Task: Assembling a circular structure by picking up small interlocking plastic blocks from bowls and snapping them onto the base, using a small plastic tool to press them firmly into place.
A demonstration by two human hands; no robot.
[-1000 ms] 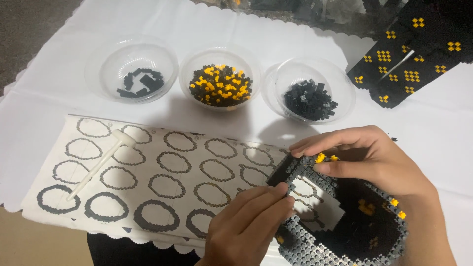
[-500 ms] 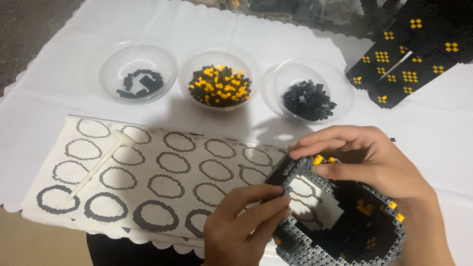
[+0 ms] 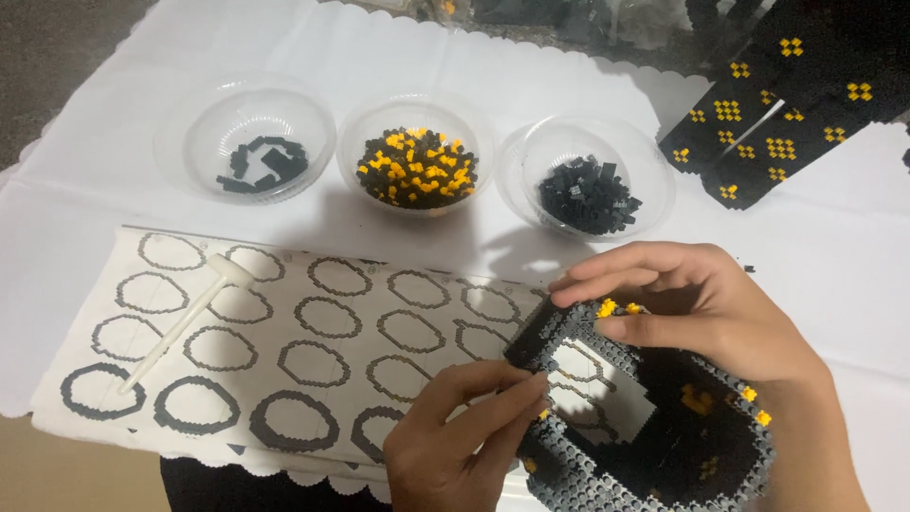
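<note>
A ring-shaped wall of small black and grey bricks with a few yellow ones (image 3: pixel 645 455) stands on a printed sheet of ring outlines (image 3: pixel 313 351). My right hand (image 3: pixel 701 313) grips the ring's far rim from above, fingers curled over the yellow bricks there. My left hand (image 3: pixel 464 446) pinches the ring's near left wall with thumb and fingertips. Whether a loose brick sits between those fingers is too small to tell.
Three clear bowls stand in a row behind the sheet: a few black pieces (image 3: pixel 251 142), mixed black and yellow bricks (image 3: pixel 417 156), black bricks (image 3: pixel 588 175). A white plastic hammer-like tool (image 3: pixel 185 318) lies on the sheet. Black panels with yellow dots (image 3: pixel 787 104) lie at the top right on the white cloth (image 3: pixel 57 218).
My left hand has slid slightly toward the ring's left wall and closed its fingertips on it. The right hand keeps its grip on the far rim.
</note>
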